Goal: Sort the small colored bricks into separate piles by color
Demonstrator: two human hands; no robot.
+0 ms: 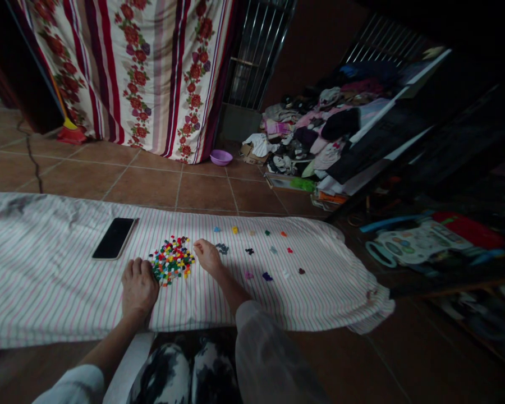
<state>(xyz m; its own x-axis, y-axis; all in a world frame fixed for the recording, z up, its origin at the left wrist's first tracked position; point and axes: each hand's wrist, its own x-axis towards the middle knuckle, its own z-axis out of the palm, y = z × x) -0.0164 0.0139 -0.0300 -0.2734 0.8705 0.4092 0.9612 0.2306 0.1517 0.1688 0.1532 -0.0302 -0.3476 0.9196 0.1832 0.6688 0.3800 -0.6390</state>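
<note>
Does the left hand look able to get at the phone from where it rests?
Probably yes: the left hand lies on the striped cloth, with only bare cloth between it and the phone.

multicoloured beads [171,264], pink-striped white sheet [46,286], black phone [113,238], purple bowl [221,157], red floral striped curtain [151,67]

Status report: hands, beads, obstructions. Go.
Left hand flat on striped cloth, touching left edge of multicoloured bead pile. Right hand at pile's right edge. Black phone lies left, clear.
</note>
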